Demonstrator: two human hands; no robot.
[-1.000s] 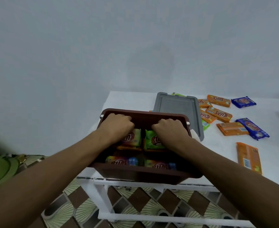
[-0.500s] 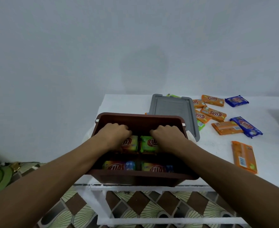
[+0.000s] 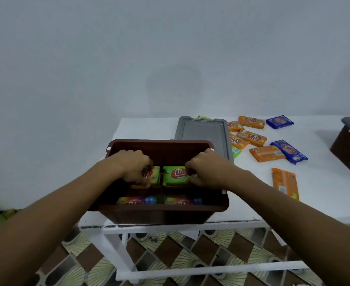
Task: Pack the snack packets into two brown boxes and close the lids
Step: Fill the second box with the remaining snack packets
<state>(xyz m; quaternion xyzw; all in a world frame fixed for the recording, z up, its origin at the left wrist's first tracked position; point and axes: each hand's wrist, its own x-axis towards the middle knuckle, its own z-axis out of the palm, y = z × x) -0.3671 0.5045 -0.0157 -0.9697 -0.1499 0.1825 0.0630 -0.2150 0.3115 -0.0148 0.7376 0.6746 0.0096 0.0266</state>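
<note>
Head view: both hands reach into the open brown box (image 3: 159,213) at the near edge of the white table (image 3: 325,193). Left hand (image 3: 132,168) curls around one green packet (image 3: 155,175). Right hand (image 3: 207,169) pinches another green packet (image 3: 175,175). Gray lid (image 3: 203,131) lies behind; orange packets (image 3: 252,138) lie far right.

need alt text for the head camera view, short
Both bare hands, left hand and right hand, press green snack packets into an open brown plastic box on a white table. Its grey lid and loose orange and blue packets lie behind and right.
</note>
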